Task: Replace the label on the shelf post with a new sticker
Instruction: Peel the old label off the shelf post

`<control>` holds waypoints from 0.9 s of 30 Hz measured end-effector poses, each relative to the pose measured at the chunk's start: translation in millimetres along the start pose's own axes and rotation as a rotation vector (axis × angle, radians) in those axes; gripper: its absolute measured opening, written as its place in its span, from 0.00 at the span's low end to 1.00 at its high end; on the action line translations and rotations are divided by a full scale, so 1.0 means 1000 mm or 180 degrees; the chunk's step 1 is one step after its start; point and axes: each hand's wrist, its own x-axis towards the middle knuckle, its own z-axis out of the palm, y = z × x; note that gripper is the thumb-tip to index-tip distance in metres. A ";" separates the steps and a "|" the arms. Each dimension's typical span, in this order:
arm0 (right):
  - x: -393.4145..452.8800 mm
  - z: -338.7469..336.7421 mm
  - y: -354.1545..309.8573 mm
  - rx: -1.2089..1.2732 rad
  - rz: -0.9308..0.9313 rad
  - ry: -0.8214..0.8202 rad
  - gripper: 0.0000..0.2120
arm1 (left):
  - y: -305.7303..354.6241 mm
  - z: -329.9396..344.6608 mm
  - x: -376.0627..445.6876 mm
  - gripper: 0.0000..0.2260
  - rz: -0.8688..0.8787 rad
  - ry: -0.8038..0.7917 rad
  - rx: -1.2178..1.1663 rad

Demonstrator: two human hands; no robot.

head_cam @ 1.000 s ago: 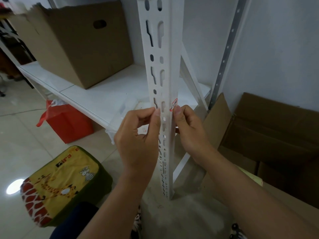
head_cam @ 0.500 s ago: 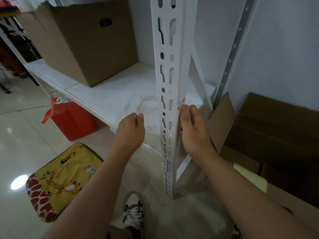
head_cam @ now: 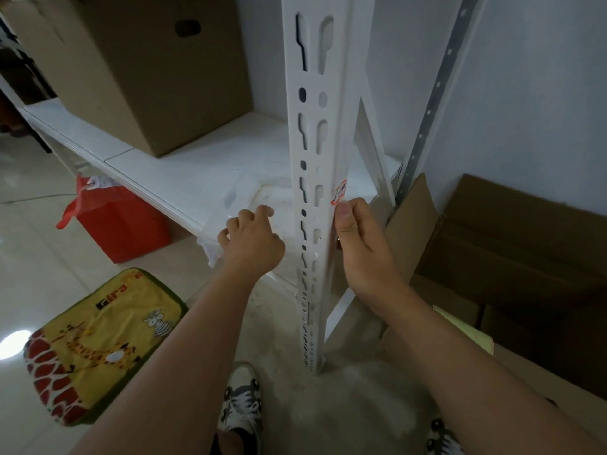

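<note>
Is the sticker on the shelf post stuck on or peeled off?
On: the sticker lies on the post edge, right hand thumb at its bottom.
</note>
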 end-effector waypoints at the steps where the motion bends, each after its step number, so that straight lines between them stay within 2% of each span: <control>1: 0.000 -0.001 0.000 -0.0045 0.0002 -0.0028 0.21 | -0.002 0.001 0.001 0.22 0.0011 0.0008 0.0025; 2: -0.001 -0.002 0.001 -0.0078 0.0011 -0.0054 0.21 | -0.003 0.002 0.002 0.21 0.0003 0.0081 0.0028; 6: -0.003 -0.005 0.003 -0.0100 0.0010 -0.0111 0.18 | 0.004 -0.004 0.000 0.03 -0.0173 0.0648 -0.0343; 7: -0.003 -0.006 0.003 -0.0124 0.0001 -0.0128 0.18 | 0.006 -0.005 -0.001 0.02 -0.0194 0.0673 -0.0520; 9: -0.002 -0.007 0.003 -0.0143 -0.0017 -0.0170 0.17 | 0.013 -0.009 -0.004 0.02 -0.0182 0.0700 -0.0998; 11: -0.003 -0.009 0.003 -0.0140 -0.0049 -0.0218 0.16 | 0.025 -0.017 -0.014 0.08 -0.0105 0.0811 -0.1544; 13: -0.003 -0.011 0.003 -0.0180 -0.0050 -0.0274 0.14 | 0.042 -0.028 -0.029 0.11 -0.0003 0.1115 -0.2215; 16: -0.006 -0.013 0.001 -0.0300 -0.0140 -0.0247 0.13 | 0.062 -0.038 -0.058 0.16 0.0537 0.1576 -0.3228; 19: -0.008 -0.013 0.002 -0.0663 -0.0586 0.0348 0.15 | 0.071 -0.033 -0.073 0.14 0.1062 0.1393 -0.3525; 22: -0.010 -0.014 0.003 -0.1038 -0.1059 0.0879 0.12 | 0.075 -0.029 -0.074 0.15 0.1149 0.1186 -0.3730; 24: -0.010 -0.013 -0.001 -0.1165 -0.1270 0.0929 0.12 | 0.076 -0.028 -0.073 0.17 0.1250 0.1059 -0.3869; 27: -0.009 -0.011 -0.006 -0.1188 -0.1426 0.0646 0.11 | 0.077 -0.027 -0.073 0.18 0.1390 0.0860 -0.4107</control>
